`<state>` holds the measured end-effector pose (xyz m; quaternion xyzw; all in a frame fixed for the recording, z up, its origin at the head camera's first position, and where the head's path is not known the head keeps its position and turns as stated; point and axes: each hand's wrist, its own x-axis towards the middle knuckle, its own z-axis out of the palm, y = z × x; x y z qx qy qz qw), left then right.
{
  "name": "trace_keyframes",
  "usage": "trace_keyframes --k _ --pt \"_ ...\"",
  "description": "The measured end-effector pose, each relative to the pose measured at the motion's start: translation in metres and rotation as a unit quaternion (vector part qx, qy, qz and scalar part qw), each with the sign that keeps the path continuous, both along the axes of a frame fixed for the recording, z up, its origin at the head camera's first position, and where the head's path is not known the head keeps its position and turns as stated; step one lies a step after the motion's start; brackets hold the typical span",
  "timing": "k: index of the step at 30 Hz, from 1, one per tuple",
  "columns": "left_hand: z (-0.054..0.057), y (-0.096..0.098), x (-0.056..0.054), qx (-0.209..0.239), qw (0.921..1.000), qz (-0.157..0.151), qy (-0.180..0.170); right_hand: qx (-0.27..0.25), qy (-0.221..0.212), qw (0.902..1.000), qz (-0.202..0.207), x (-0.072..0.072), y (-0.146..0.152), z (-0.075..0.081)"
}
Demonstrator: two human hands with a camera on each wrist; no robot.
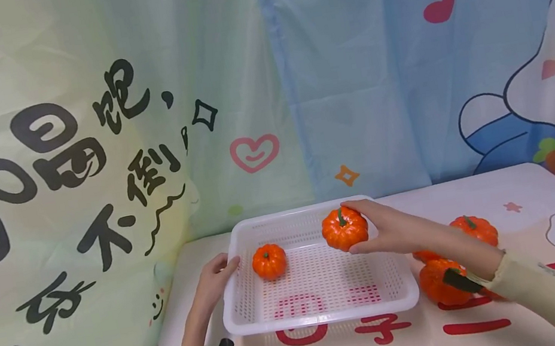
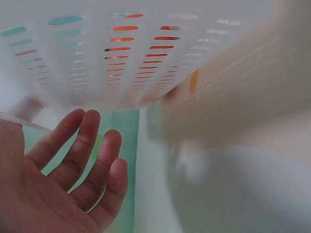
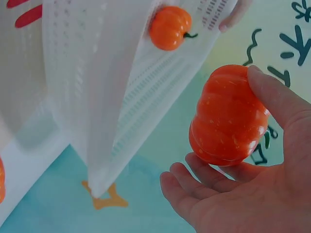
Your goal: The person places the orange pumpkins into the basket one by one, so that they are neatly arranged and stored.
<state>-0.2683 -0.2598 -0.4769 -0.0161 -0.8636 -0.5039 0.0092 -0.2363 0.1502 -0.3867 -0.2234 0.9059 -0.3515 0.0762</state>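
A white perforated plastic basket stands on the table with a small orange toy pumpkin inside, toward its left end. My left hand holds the basket's left rim, thumb over the edge and fingers outside the wall; the left wrist view shows these fingers below the rim. Over the right part of the basket, my right hand grips a larger orange pumpkin with a green stem. In the right wrist view the thumb presses one side of this pumpkin and the fingers support the other.
Several more orange pumpkins lie on the table right of the basket, partly hidden by my right forearm. A printed cloth covers the table. Behind it hangs a curtain with cartoon prints; another printed curtain hangs along the left.
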Motion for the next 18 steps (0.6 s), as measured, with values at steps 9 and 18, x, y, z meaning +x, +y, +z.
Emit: trace_keyframes --k 9,18 --pt "0.000 0.001 -0.001 -0.013 0.9999 -0.005 0.001 0.029 0.009 0.9984 0.047 0.001 -0.024 -0.001" --pt "0.000 0.000 -0.001 -0.012 0.9999 -0.002 -0.008 0.051 0.011 0.9960 0.072 -0.003 -0.046 0.001"
